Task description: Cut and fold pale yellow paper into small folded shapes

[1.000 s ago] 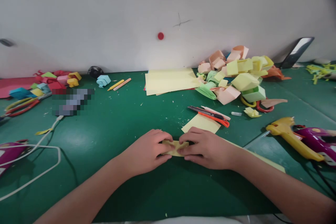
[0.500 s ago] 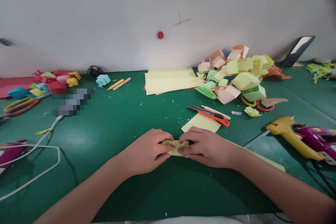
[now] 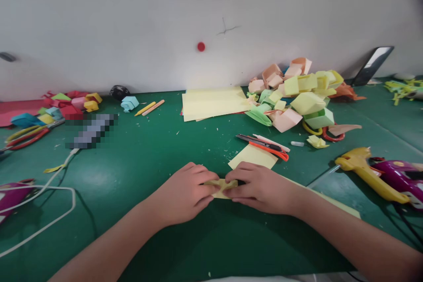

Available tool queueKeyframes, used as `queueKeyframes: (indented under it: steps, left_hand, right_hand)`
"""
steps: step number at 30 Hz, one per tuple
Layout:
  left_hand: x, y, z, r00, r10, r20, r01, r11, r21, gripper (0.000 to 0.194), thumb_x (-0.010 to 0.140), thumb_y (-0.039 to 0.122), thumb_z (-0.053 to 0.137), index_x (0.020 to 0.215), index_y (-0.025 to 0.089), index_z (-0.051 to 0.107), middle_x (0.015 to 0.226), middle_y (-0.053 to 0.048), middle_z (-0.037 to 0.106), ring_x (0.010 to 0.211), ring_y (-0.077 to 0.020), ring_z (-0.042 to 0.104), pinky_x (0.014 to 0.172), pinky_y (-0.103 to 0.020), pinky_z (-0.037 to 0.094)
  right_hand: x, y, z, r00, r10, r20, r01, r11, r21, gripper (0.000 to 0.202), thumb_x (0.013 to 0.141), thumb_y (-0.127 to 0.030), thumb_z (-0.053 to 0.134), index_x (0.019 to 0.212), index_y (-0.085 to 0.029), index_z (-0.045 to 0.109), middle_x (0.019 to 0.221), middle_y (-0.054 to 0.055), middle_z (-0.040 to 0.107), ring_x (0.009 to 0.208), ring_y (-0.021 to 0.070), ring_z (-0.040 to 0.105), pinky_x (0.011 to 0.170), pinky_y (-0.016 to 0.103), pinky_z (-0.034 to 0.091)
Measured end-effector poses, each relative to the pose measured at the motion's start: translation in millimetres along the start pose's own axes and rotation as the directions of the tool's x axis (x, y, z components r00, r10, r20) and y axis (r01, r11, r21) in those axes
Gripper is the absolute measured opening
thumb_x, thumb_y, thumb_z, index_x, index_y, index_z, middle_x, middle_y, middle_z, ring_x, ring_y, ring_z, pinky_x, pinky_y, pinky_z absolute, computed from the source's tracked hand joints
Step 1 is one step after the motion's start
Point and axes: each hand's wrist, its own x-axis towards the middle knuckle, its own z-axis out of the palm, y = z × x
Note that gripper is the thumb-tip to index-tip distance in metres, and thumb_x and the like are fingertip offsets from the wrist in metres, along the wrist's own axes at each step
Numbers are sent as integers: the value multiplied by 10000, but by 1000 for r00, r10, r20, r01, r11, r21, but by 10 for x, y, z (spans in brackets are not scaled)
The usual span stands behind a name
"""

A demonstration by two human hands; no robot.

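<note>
A small folded piece of yellow paper (image 3: 222,190) lies between my hands on the green table. My left hand (image 3: 190,194) grips its left end, thumb and fingers bent round it. At the right end, my right hand (image 3: 259,188) pinches the same piece. The fingertips nearly meet at its middle and hide part of the folds. Just beyond my right hand lies a yellow sheet (image 3: 254,157), with an orange and black cutter (image 3: 269,146) across its far edge.
Folded paper shapes (image 3: 297,92) are heaped at the back right, near yellow sheets (image 3: 213,103). A yellow glue gun (image 3: 370,174) lies right. Scissors (image 3: 29,135), a white cable (image 3: 49,184) and more folded shapes (image 3: 71,103) are on the left.
Both hands keep their grip on the yellow paper, with only slight finger movement. The whole view has shifted very slightly.
</note>
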Motion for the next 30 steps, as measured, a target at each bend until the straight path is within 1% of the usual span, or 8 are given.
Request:
queueKeyframes:
  steps: [3,6,9,13,15,18,25,30]
  left_hand:
    - [1,117,6,1000,-12,-4,12,991,131,216,995,155,497,1086,190,690,1150,-67,689,1002,-221,609,837,-382,424]
    - [-13,225,69,1000,-17,-21,22,966,259,233,983,129,490,1108,155,684,1176,-98,682,1003,-245,596,840,-406,403]
    - [-37,276,122,998,-26,-49,40,949,314,227,984,143,504,1111,138,691,1210,-111,687,1030,-256,594,854,-417,381]
    - [-91,256,71,994,-111,-14,111,965,236,260,1000,205,512,1196,237,681,1243,-35,703,1162,-290,577,874,-431,345]
    - [-127,230,17,984,-171,41,161,970,184,311,994,247,530,1276,312,644,1350,3,661,1263,-326,535,898,-449,324]
    - [-180,192,-38,969,-225,99,211,968,138,364,984,297,553,1336,377,602,1448,8,593,1348,-360,481,930,-466,307]
    - [-276,131,-81,949,-263,173,250,964,92,390,970,403,590,1358,444,582,1516,1,522,1438,-412,374,1018,-547,267]
    - [-307,114,-94,947,-265,182,253,964,86,391,982,427,580,1372,436,572,1525,-17,512,1442,-410,366,1020,-565,284]
  right_hand:
    - [3,-7,10,1000,5,9,-4,1000,-23,234,1025,-272,518,1113,-235,732,1188,63,681,965,205,548,881,378,481]
    - [8,-12,9,1000,8,16,-7,999,-46,228,1022,-277,526,1111,-251,735,1213,62,682,990,206,554,895,377,482]
    - [7,-21,-2,1000,8,2,-8,998,-67,233,1019,-284,534,1143,-273,731,1279,56,675,1041,212,554,931,380,480]
    - [-3,-51,-20,1000,17,20,-15,996,-88,303,1042,-299,486,1282,-282,671,1404,28,633,1120,232,530,968,400,476]
    - [-8,-72,-27,998,30,48,-24,994,-110,315,1050,-308,463,1292,-272,661,1413,22,631,1164,254,520,975,430,473]
    - [-13,-97,-37,996,53,67,-42,988,-146,305,1050,-306,456,1260,-269,674,1368,14,667,1199,283,522,972,468,461]
    - [-49,-123,-80,990,126,60,-113,978,-176,294,1046,-316,464,1215,-288,703,1253,6,736,1180,301,560,957,480,425]
    - [-87,-217,-123,978,202,47,-193,968,-159,281,1022,-251,494,1197,-265,714,1202,9,758,1129,285,596,936,476,440]
